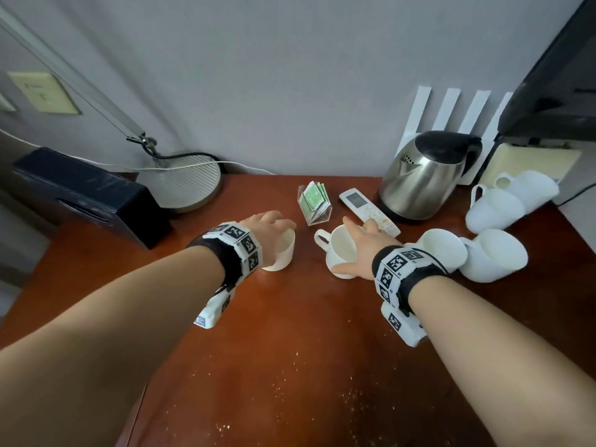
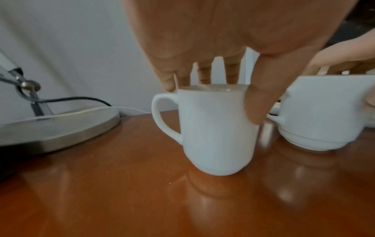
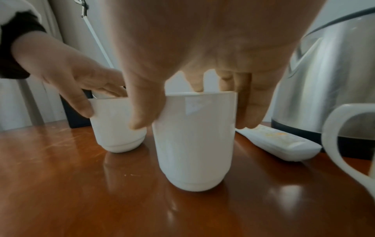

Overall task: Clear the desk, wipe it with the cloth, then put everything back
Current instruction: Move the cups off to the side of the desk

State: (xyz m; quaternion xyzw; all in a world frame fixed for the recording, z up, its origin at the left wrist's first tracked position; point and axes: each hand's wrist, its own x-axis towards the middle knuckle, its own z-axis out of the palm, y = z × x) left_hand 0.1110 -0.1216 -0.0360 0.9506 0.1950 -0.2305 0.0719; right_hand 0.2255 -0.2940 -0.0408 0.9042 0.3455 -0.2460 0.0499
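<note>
Two white mugs stand upright side by side on the reddish wooden desk [image 1: 290,333]. My left hand [image 1: 277,227] grips the left mug [image 1: 282,253] from above, fingers over the rim and thumb [image 2: 261,102] down its side; the wrist view shows this mug [image 2: 217,133] with its handle to the left. From above too, my right hand [image 1: 354,246] holds the right mug [image 1: 338,253], with the thumb [image 3: 146,104] and fingers either side of that mug [image 3: 194,141]. Both mugs rest on the desk. No cloth is in view.
Several more white mugs [image 1: 493,256] lie on their sides at the right. A steel kettle [image 1: 425,175], a white remote [image 1: 367,211] and a tea-bag holder [image 1: 314,201] stand behind the hands. A lamp base [image 1: 187,182] and a black box [image 1: 90,195] are at the left. Crumbs [image 1: 322,398] dot the front.
</note>
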